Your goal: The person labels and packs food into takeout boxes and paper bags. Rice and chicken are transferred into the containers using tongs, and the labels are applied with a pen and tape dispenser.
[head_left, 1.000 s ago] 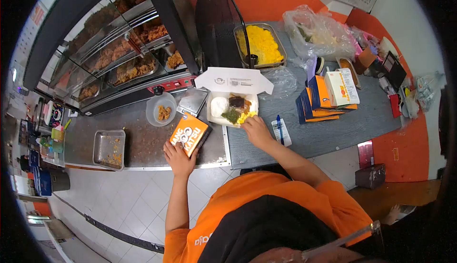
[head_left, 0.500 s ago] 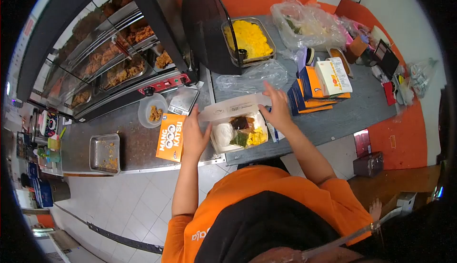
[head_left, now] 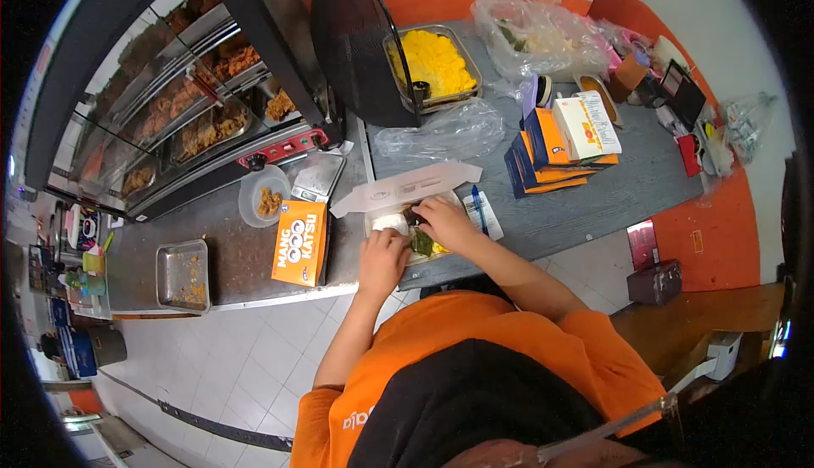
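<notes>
In front of me is an open white cardboard food box [head_left: 366,229], its lid [head_left: 420,185] raised at the back. Inside are white rice [head_left: 391,222], a dark brown item [head_left: 411,216], something green [head_left: 421,242] and yellow scrambled egg [head_left: 439,248]. My left hand [head_left: 385,256] bends its fingers over the near left side, against the rice and box edge. From the right, my right hand [head_left: 446,224] reaches in with its fingers closed at the dark brown item; the fingertips are partly hidden. A closed orange box [head_left: 300,243] stands left of my left hand.
A glass cabinet of fried chicken [head_left: 216,133] stands at the left. Nearby are a plastic bowl [head_left: 264,197], a scale [head_left: 319,176] and a metal tray [head_left: 183,275]. Behind lies a tray of egg [head_left: 435,63]. Stacked boxes [head_left: 547,150] and a blue pen [head_left: 479,209] are to the right.
Both hands have left the raised lid and moved down into the food box. The right hand has come left to the dark brown item. The lid leans further back.
</notes>
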`<state>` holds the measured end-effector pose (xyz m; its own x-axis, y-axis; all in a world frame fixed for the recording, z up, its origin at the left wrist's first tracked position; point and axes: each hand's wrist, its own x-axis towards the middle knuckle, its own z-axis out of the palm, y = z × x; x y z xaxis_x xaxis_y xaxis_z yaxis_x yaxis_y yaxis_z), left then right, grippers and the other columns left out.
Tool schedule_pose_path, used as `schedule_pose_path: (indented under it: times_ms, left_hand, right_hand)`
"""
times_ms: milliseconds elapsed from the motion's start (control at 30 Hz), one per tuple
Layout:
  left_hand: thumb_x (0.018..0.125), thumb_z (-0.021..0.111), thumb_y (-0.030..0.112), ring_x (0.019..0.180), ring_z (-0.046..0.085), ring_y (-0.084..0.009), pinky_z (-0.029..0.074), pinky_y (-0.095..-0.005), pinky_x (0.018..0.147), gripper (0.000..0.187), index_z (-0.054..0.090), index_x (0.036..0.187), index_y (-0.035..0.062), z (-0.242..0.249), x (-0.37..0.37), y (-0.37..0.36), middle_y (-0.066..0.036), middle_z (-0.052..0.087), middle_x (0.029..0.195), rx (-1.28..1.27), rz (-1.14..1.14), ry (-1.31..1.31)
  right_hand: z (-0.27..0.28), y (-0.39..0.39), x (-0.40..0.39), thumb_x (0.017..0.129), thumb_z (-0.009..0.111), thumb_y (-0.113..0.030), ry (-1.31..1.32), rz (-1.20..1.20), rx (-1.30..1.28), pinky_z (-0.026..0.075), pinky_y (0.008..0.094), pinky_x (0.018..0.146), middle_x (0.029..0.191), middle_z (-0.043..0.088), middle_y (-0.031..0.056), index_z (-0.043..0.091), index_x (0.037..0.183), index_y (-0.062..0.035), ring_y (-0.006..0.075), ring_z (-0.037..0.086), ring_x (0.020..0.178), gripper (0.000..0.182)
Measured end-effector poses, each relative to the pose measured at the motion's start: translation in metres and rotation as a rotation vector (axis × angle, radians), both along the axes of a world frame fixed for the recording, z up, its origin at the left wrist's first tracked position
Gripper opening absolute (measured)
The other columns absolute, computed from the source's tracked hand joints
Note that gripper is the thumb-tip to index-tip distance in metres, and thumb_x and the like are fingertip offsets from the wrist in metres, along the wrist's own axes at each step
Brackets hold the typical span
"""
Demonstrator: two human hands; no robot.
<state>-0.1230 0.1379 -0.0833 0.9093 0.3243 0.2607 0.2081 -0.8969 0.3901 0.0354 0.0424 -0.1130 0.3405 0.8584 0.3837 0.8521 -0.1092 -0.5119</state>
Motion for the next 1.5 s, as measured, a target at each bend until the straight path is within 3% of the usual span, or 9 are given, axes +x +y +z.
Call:
schedule_pose_path:
  times_ms: [400, 533, 600, 733, 833, 967, 1067, 1333, 1500]
  left_hand:
    - [0.07, 0.066, 0.017, 0.083, 0.055, -0.0229, 0.043, -0.0398, 0.071, 0.015, 0.066, 0.083, 0.0098, -0.015, 0.019, -0.008, -0.003, 0.059, 0.085, -0.095, -0.055, 0.123]
    - [0.068, 0.067, 0.017, 0.086, 0.054, -0.0287, 0.042, -0.0401, 0.074, 0.028, 0.06, 0.094, 0.0061, 0.006, 0.007, -0.002, -0.009, 0.059, 0.091, -0.002, 0.168, -0.396]
    - [0.066, 0.068, 0.012, 0.084, 0.053, -0.032, 0.042, -0.0414, 0.073, 0.036, 0.058, 0.1, 0.0052, 0.036, 0.014, 0.01, -0.01, 0.059, 0.087, 0.238, 0.431, -0.506]
    - [0.065, 0.069, 0.007, 0.084, 0.053, -0.0323, 0.042, -0.0408, 0.074, 0.046, 0.054, 0.109, 0.0036, 0.048, 0.01, 0.05, -0.012, 0.057, 0.09, 0.209, 0.348, -0.485]
    - [0.069, 0.06, 0.004, 0.102, 0.052, -0.034, 0.042, -0.0355, 0.085, 0.052, 0.046, 0.12, -0.0014, 0.046, -0.013, 0.054, -0.021, 0.053, 0.112, -0.118, 0.155, 0.191]
    - [0.072, 0.054, 0.0, 0.103, 0.052, -0.0367, 0.043, -0.039, 0.084, 0.05, 0.046, 0.121, -0.0021, -0.026, -0.028, 0.019, -0.025, 0.053, 0.113, 0.074, 0.246, 0.026]
    - [0.076, 0.046, 0.0, 0.102, 0.051, -0.0394, 0.042, -0.0423, 0.083, 0.046, 0.044, 0.122, -0.0037, -0.039, -0.021, 0.002, -0.028, 0.051, 0.112, -0.496, 0.401, 0.014]
    - [0.079, 0.041, 0.008, 0.07, 0.057, -0.0427, 0.044, -0.0481, 0.065, 0.035, 0.052, 0.11, -0.0049, 0.007, -0.004, 0.023, -0.029, 0.057, 0.074, -0.517, 0.392, 0.092]
    - [0.08, 0.048, 0.014, 0.115, 0.042, -0.0416, 0.032, -0.0536, 0.094, 0.065, 0.018, 0.138, 0.0049, -0.007, -0.01, 0.006, -0.03, 0.047, 0.118, -0.261, 0.358, 0.215]
  right_hand:
    - [0.018, -0.024, -0.003, 0.073, 0.055, 0.0, 0.178, -0.004, -0.028, 0.044, 0.0361, 0.074, 0.087, 0.058, 0.0128, 0.063, 0.09, -0.0021, 0.0302, 0.055, 0.084, 0.019]
    - [0.037, -0.033, -0.002, 0.07, 0.056, 0.0, 0.175, 0.01, 0.072, 0.039, 0.0371, 0.086, 0.101, 0.058, 0.0111, 0.062, 0.096, -0.0029, 0.0278, 0.053, 0.096, 0.027]
    - [0.07, -0.025, 0.007, 0.069, 0.056, -0.001, -0.061, -0.491, 0.373, 0.038, 0.0369, 0.087, 0.1, 0.058, 0.0095, 0.062, 0.097, -0.0042, 0.0265, 0.052, 0.097, 0.028]
    - [0.076, -0.037, 0.04, 0.067, 0.058, -0.001, 0.037, -0.356, 0.233, 0.038, 0.0383, 0.086, 0.101, 0.056, 0.0095, 0.058, 0.102, -0.0046, 0.0283, 0.051, 0.095, 0.036]
    - [0.057, -0.058, 0.054, 0.067, 0.059, -0.001, 0.049, -0.162, -0.205, 0.036, 0.0393, 0.091, 0.109, 0.054, 0.0097, 0.048, 0.114, -0.0043, 0.0311, 0.05, 0.099, 0.048]
    - [-0.005, -0.073, 0.026, 0.067, 0.059, 0.001, 0.107, -0.079, -0.125, 0.036, 0.0432, 0.09, 0.11, 0.05, 0.0179, 0.041, 0.119, -0.0056, 0.0342, 0.049, 0.104, 0.055]
    - [-0.013, -0.064, 0.002, 0.073, 0.057, 0.0, 0.485, -0.144, -0.028, 0.039, 0.0394, 0.087, 0.112, 0.05, 0.0225, 0.041, 0.11, -0.0053, 0.037, 0.049, 0.106, 0.041]
    - [0.016, -0.039, 0.027, 0.08, 0.05, -0.005, 0.751, -0.17, -0.09, 0.047, 0.04, 0.07, 0.09, 0.06, 0.0224, 0.04, 0.123, -0.0109, 0.0361, 0.06, 0.084, 0.045]
    - [0.009, -0.05, 0.024, 0.082, 0.049, -0.007, 0.536, -0.08, -0.2, 0.045, 0.0402, 0.077, 0.103, 0.056, 0.0244, 0.032, 0.132, -0.0114, 0.0355, 0.057, 0.094, 0.053]
